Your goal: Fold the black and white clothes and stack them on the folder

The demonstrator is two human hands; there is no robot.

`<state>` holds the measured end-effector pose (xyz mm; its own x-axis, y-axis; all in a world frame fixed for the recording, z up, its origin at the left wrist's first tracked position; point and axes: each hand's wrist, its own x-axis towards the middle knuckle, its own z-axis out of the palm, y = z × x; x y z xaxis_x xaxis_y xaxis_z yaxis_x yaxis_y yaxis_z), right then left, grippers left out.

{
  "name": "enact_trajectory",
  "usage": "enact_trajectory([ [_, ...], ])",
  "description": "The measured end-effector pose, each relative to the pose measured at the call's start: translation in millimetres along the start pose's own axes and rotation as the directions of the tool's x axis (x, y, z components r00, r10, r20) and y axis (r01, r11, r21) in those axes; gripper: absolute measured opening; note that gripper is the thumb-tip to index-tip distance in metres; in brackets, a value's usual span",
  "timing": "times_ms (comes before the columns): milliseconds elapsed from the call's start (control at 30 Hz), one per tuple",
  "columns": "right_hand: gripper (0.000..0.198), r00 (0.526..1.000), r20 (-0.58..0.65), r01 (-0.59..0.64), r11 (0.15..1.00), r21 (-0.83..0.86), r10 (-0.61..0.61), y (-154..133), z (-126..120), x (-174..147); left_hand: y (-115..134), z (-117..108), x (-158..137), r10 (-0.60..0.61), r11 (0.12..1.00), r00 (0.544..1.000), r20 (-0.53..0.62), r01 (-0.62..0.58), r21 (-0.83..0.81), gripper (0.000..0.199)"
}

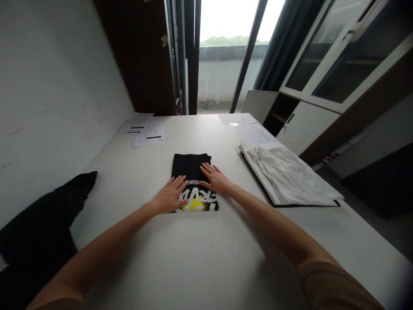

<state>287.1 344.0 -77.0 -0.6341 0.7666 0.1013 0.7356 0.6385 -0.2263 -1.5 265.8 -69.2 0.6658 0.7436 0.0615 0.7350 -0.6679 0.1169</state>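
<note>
A black T-shirt (189,162), folded into a compact rectangle, lies flat on the white table (193,245). White lettering and a yellow splash print show on its near half. My left hand (169,194) rests on its left edge, fingers spread and pointing away from me. On the upper right part of the shirt lies my right hand (215,177), also flat with the fingers apart. Both palms cover some of the print, and neither hand grips the cloth.
To the right lies a folded white cloth (284,176) with a black layer beneath. Black fabric (48,219) hangs over the table's left edge by the wall. Papers (148,131) lie at the far left, and clear plastic sheets (254,129) at the far right. Cabinets (309,125) stand beyond.
</note>
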Motion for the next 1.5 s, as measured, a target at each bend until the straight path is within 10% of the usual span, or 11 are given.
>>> enact_trajectory([
  [600,0.058,0.99,-0.038,0.138,0.99,0.002,-0.138,-11,-3,7,85,-18,-49,0.186,0.98,0.98,0.069,-0.18,-0.09,0.084],
  [733,0.051,0.939,0.011,0.343,0.937,0.061,-0.344,-14,-1,24,92,-18,-35,0.208,0.975,0.975,0.078,-0.2,-0.1,0.08],
  [900,0.054,0.988,-0.001,0.153,0.988,0.034,-0.154,-7,-5,45,96,-15,-26,0.261,0.961,0.963,0.07,-0.253,-0.108,0.076],
  [1100,0.055,0.929,0.035,0.365,0.927,0.091,-0.369,-19,3,60,94,-17,-29,0.282,0.955,0.955,0.092,-0.27,-0.124,0.077],
  [1500,0.063,0.99,-0.008,-0.139,0.99,-0.014,0.138,38,2,98,91,-26,-33,0.309,0.935,0.947,0.084,-0.286,-0.212,0.077],
])
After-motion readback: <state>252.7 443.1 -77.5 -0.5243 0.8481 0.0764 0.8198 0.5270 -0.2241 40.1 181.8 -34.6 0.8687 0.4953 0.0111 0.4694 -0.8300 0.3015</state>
